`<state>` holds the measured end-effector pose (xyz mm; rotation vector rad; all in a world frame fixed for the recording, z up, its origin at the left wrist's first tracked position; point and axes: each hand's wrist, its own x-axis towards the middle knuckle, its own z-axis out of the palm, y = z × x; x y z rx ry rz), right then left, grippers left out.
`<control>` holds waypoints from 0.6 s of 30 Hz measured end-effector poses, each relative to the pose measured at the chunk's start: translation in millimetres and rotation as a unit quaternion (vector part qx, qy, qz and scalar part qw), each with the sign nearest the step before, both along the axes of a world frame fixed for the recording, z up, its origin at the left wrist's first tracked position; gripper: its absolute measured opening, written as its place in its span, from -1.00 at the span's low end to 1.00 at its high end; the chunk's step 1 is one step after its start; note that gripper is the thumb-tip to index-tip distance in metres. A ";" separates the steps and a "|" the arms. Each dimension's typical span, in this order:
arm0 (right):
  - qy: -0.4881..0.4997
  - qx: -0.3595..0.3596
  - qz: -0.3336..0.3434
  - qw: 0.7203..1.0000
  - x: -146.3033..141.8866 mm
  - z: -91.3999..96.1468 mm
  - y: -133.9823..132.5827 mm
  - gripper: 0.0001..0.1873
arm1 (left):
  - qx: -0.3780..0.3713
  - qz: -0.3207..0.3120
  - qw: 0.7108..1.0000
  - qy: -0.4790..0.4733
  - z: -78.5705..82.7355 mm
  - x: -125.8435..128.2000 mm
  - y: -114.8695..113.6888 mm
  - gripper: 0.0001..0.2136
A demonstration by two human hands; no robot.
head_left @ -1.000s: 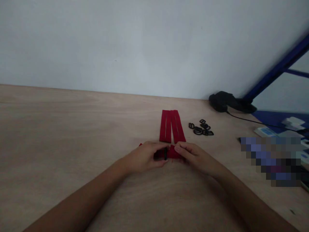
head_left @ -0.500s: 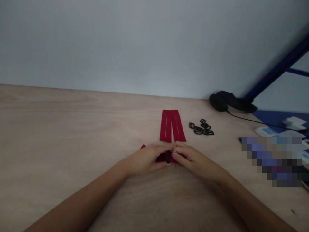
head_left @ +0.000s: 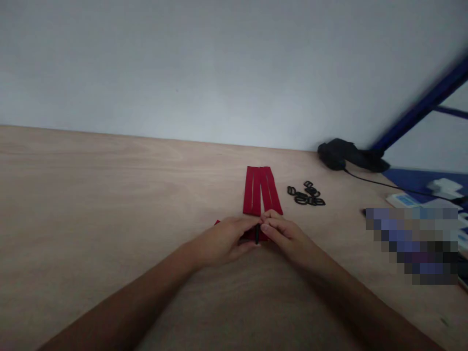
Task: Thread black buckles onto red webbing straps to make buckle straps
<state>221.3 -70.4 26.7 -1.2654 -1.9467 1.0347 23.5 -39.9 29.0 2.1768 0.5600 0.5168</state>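
Both my hands meet at the middle of the wooden table point(head_left: 91, 195). My left hand point(head_left: 223, 240) and my right hand point(head_left: 288, 237) pinch a red strap point(head_left: 251, 236) from either side, with a small black buckle point(head_left: 257, 234) standing upright between my fingertips. Most of that strap is hidden under my fingers; one red end peeks out left of my left hand. Just beyond my fingers lie several flat red straps point(head_left: 261, 190) side by side.
A small pile of black buckles point(head_left: 305, 194) lies right of the flat straps. A black device point(head_left: 341, 153) with a cable sits at the back right by the wall. Blue surface, white packets and a blurred patch fill the right edge.
My hands have drawn closer together around the black buckle, and my right fingers have slid left over the red strap so less of it shows.
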 end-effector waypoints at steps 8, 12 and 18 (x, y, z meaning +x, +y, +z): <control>-0.019 0.001 0.051 0.999 3.1 -0.3 0.6 -0.58 | 0.010 0.002 1.000 -0.007 0.0 1.1 -1.9 -0.65; -0.022 0.008 0.026 0.999 6.0 1.4 4.1 -0.56 | 0.026 0.054 0.998 -0.005 -0.2 -1.1 -2.1 -0.64; -0.018 0.025 0.032 0.999 6.2 3.1 4.9 -0.58 | -0.040 0.126 0.991 -0.008 2.2 -1.0 -1.8 -0.87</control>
